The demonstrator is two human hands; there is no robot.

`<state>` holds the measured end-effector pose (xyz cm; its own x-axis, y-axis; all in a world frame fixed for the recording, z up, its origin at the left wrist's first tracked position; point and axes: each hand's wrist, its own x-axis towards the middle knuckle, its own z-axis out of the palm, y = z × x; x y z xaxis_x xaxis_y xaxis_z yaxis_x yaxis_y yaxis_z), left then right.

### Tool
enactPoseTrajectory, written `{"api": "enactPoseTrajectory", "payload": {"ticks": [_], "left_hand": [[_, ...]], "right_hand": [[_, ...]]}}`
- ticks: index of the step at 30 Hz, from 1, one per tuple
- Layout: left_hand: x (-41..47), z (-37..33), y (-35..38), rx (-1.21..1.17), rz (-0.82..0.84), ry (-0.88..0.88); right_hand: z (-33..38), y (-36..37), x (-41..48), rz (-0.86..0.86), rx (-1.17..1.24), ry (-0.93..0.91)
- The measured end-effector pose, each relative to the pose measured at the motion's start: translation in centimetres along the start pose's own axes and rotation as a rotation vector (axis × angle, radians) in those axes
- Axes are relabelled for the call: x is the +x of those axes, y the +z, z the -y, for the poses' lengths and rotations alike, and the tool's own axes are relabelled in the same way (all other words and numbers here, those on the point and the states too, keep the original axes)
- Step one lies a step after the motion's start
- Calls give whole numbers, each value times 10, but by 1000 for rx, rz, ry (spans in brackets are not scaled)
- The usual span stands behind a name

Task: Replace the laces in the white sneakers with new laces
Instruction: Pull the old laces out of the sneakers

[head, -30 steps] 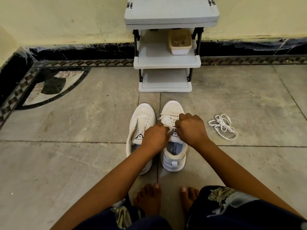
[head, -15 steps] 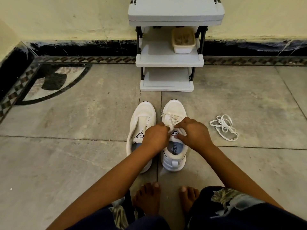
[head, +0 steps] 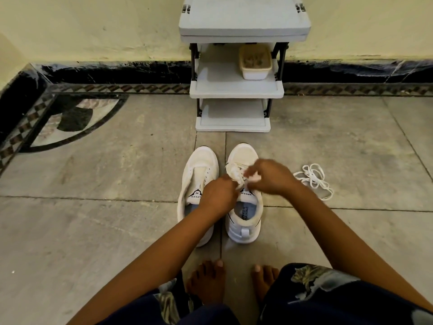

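Observation:
Two white sneakers stand side by side on the floor, toes toward the wall. The left sneaker [head: 199, 170] has no lace in its eyelets. The right sneaker [head: 243, 221] carries a white lace [head: 234, 172] over its tongue. My left hand [head: 218, 195] pinches that lace at the top of the tongue. My right hand [head: 269, 178], blurred by motion, also grips the lace just right of it. A loose white lace [head: 314, 180] lies in a tangle on the floor to the right of the shoes.
A grey plastic shoe rack [head: 236, 90] stands against the wall straight ahead, with a small white tub [head: 255, 64] on its middle shelf. My bare feet [head: 208, 280] rest just behind the shoes. Stone floor tiles stretch to both sides.
My right hand has lifted and shifted forward over the right sneaker's laces, pulling at them. My left hand has stayed at the tongue.

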<state>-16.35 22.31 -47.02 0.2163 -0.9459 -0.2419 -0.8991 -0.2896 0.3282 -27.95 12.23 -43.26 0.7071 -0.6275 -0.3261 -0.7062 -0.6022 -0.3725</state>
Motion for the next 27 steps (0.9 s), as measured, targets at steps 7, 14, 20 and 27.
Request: {"api": "enactPoseTrajectory", "payload": {"ticks": [7,14,20,27], "left_hand": [[1,-2,2,72,16,-4],[2,-8,2,165,38,7],[2,-3,2,96,26,9],[0,-6,2,111,18,17]], "right_hand": [[-3,29,1,-231,-282,-27],[18,-18,-4,-357,1121,-164],[-14,18,-5,-45,160,-3],[-2,25,0,-280,-10,-46]]}}
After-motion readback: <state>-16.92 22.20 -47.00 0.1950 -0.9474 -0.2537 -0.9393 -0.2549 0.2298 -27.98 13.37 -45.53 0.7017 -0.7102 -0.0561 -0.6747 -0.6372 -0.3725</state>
